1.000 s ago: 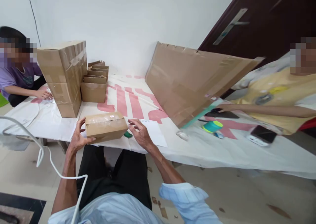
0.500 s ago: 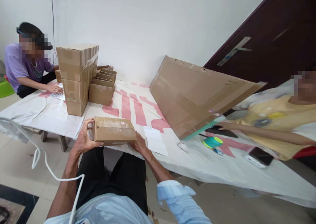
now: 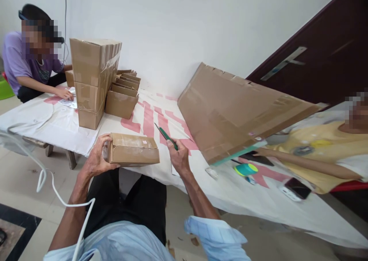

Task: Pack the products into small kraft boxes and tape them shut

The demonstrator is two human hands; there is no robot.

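A closed brown cardboard box (image 3: 135, 150) rests at the table's near edge, tape along its top and a small red-and-white sticker near the right end. My left hand (image 3: 99, 157) grips its left end, thumb along the lower front edge and fingers at the upper corner. To the right of the box, my right hand (image 3: 179, 153) is closed round a knife with a green handle (image 3: 168, 137), its thin blade pointing up and to the left, apart from the box. A white paper sheet (image 3: 174, 170) lies mostly hidden beneath that hand.
Stacked cardboard boxes (image 3: 87, 88) stand at left, beside several open ones (image 3: 120, 103). A large cardboard sheet (image 3: 230, 111) leans at right. Nearby are a teal-and-yellow roll (image 3: 245, 169) and a phone (image 3: 298, 188). A person sits at either side. A white cable (image 3: 69, 205) crosses my left arm.
My right hand has left the box's right end and moved up and right, where it now shows the knife. My left hand still holds the box. The view has shifted slightly.
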